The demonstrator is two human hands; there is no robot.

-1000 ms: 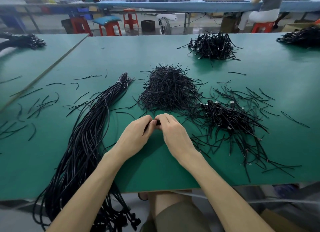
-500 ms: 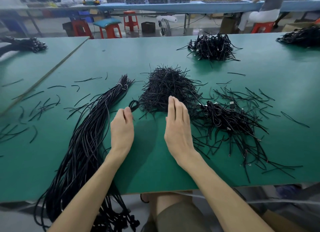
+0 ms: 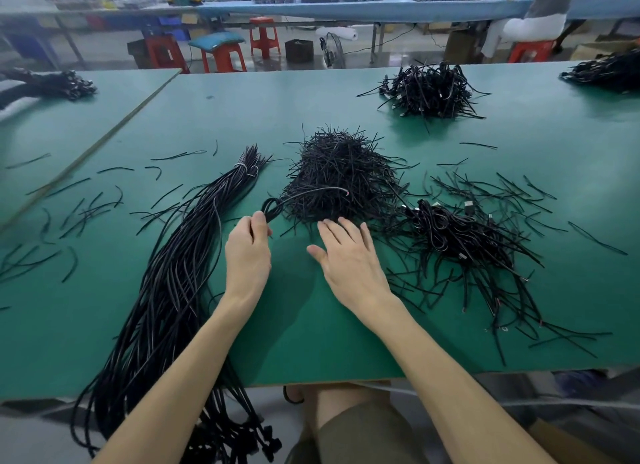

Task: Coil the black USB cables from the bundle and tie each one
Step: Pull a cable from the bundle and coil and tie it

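Note:
A long bundle of black USB cables (image 3: 173, 276) lies on the green table (image 3: 287, 342) at the left, its near end hanging over the front edge. My left hand (image 3: 247, 252) grips a small coiled black cable (image 3: 273, 205), whose loose end arcs right over the heap of black twist ties (image 3: 337, 179). My right hand (image 3: 346, 256) hovers flat with fingers spread, fingertips at the near edge of that heap, holding nothing. A pile of coiled, tied cables (image 3: 457, 235) sits to the right of my right hand.
A second pile of tied cables (image 3: 429, 89) lies at the far middle and another (image 3: 606, 70) at the far right edge. Loose ties (image 3: 86, 207) are scattered on the left. Red stools (image 3: 221, 55) and a seated person (image 3: 540, 13) are behind the table.
Both hands parted and moved away from me toward the tie heap. The left hand carried the coiled cable up and left; the right hand opened flat and reached the heap's edge.

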